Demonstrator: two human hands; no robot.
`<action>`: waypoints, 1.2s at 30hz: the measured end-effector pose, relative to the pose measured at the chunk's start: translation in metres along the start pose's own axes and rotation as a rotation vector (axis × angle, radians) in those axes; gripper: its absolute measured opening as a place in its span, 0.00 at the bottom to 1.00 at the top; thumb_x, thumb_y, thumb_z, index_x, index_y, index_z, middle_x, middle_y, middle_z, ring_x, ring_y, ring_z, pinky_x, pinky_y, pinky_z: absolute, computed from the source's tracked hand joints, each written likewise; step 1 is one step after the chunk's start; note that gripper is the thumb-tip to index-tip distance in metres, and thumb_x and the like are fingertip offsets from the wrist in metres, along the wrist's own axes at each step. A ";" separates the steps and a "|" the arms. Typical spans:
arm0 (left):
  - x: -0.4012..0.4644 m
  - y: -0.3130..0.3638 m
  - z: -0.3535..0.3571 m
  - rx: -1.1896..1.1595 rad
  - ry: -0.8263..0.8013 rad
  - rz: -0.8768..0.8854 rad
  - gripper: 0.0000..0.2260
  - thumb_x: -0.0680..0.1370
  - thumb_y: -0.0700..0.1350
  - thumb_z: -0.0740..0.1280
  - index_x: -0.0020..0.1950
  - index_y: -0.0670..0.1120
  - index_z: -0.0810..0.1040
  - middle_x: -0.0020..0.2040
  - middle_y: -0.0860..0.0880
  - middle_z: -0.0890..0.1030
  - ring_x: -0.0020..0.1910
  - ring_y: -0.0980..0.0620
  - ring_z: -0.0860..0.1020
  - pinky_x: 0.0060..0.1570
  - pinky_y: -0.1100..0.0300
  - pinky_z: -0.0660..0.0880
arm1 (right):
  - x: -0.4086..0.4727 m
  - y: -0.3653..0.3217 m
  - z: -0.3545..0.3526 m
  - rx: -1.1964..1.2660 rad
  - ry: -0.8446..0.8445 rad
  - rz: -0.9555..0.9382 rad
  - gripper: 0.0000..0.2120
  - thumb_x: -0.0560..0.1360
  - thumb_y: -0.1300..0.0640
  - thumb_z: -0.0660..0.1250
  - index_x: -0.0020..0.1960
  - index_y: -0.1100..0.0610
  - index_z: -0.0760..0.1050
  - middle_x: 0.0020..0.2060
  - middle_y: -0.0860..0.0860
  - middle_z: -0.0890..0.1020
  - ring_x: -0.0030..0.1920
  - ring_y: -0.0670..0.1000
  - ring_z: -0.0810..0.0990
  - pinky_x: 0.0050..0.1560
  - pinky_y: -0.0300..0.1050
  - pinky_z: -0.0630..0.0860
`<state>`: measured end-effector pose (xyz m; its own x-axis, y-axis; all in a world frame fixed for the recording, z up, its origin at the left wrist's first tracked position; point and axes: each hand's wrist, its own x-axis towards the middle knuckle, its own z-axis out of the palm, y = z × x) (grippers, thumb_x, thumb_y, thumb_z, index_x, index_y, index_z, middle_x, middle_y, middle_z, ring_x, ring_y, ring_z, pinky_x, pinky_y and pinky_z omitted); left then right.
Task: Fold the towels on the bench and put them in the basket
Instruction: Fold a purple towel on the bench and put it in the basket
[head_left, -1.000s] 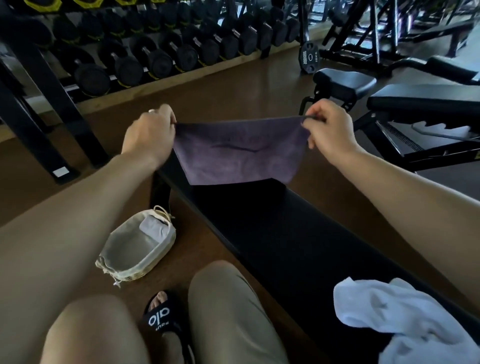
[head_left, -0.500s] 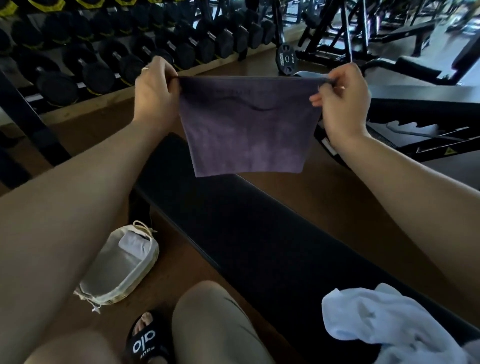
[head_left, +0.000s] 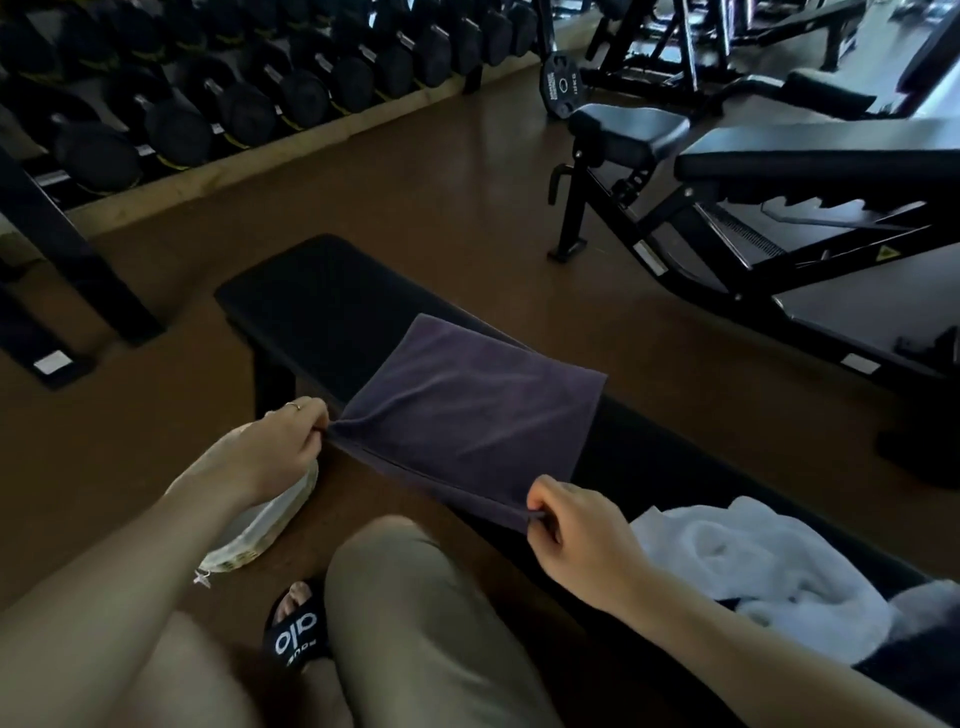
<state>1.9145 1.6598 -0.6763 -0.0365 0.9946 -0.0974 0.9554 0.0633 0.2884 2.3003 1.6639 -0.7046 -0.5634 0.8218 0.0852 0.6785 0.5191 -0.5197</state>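
Purple towel (head_left: 470, 410) spread flat across the black bench (head_left: 322, 306), far edge resting on the pad, near edge lifted slightly off it and stretched taut between two pinches. Left hand (head_left: 270, 452) pinching the near-left corner, thumb against curled fingers, just off the bench's near side and above the basket (head_left: 270, 525). Right hand (head_left: 576, 535) pinching the near-right corner the same way, over the pad's near edge. Both grips clenched on cloth, nothing else held.

Held edge running diagonally from upper left to lower right, roughly along the bench's length; rest of the towel lying away from both hands, toward the far side of the bench. Likely next move: carrying the pinched edge forward over the far edge to halve the cloth, so the fold line would run parallel to the held edge. Neither hand clearly nearer that far edge.

White towel (head_left: 748, 566) heaped unfolded on the bench, just beside the right wrist. Basket on the floor under the left wrist, mostly hidden, contents not visible.
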 end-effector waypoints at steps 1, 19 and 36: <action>-0.002 -0.002 0.002 0.000 0.013 -0.013 0.10 0.81 0.42 0.61 0.46 0.57 0.70 0.45 0.57 0.74 0.42 0.57 0.75 0.45 0.51 0.73 | -0.001 -0.002 0.004 -0.039 -0.010 -0.011 0.08 0.77 0.54 0.67 0.46 0.46 0.68 0.36 0.42 0.74 0.34 0.44 0.74 0.34 0.35 0.67; 0.024 0.109 0.015 0.061 -0.007 0.002 0.25 0.84 0.55 0.58 0.81 0.52 0.61 0.80 0.47 0.63 0.78 0.47 0.63 0.77 0.50 0.60 | 0.109 0.023 -0.024 -0.354 -0.160 0.037 0.27 0.86 0.43 0.50 0.84 0.47 0.52 0.81 0.51 0.60 0.81 0.55 0.59 0.79 0.55 0.58; 0.014 0.177 0.096 0.225 -0.231 0.002 0.50 0.74 0.77 0.55 0.82 0.54 0.33 0.81 0.45 0.29 0.80 0.42 0.31 0.78 0.37 0.36 | 0.135 0.074 -0.011 -0.482 -0.207 0.301 0.29 0.84 0.37 0.41 0.84 0.43 0.42 0.84 0.54 0.49 0.83 0.60 0.48 0.81 0.62 0.49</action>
<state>2.1112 1.6775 -0.7184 0.0078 0.9481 -0.3179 0.9972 0.0164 0.0734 2.2801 1.8157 -0.7224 -0.3602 0.9115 -0.1984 0.9324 0.3582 -0.0471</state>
